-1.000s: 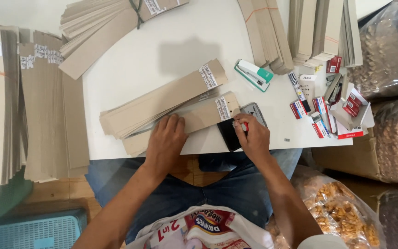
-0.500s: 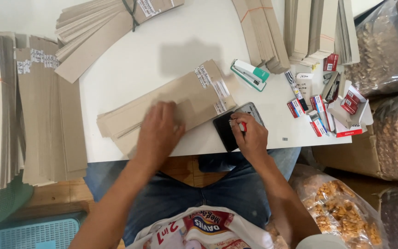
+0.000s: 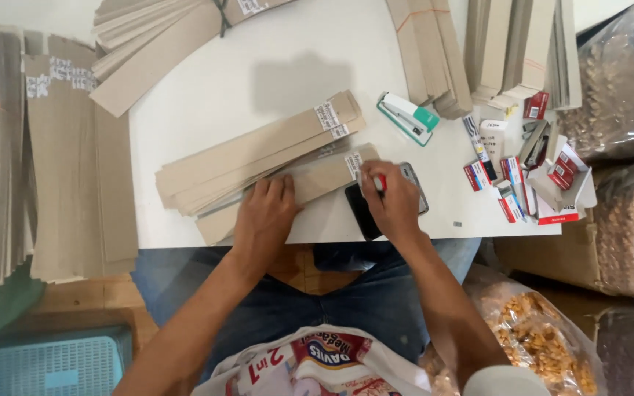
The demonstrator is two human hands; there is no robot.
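My left hand (image 3: 264, 214) lies flat on a long brown cardboard strip (image 3: 310, 185) at the near edge of the white table (image 3: 288, 66). A small stack of similar labelled strips (image 3: 258, 150) lies just behind it. My right hand (image 3: 390, 202) grips a red pen (image 3: 380, 182), its tip at the white label on the strip's right end. Two phones (image 3: 362, 210) lie under and beside that hand.
A white and teal stapler (image 3: 407, 117) lies to the right of the stack. Small red and white boxes (image 3: 522, 172) crowd the table's right edge. Cardboard bundles (image 3: 45, 147) sit left and at the back. Clear bags of snacks (image 3: 625, 183) stand right; a blue basket (image 3: 45, 363) is lower left.
The left hand slid a strip up onto the stack, then came back onto another strip at the near edge. The right hand stayed by the phones with the pen.
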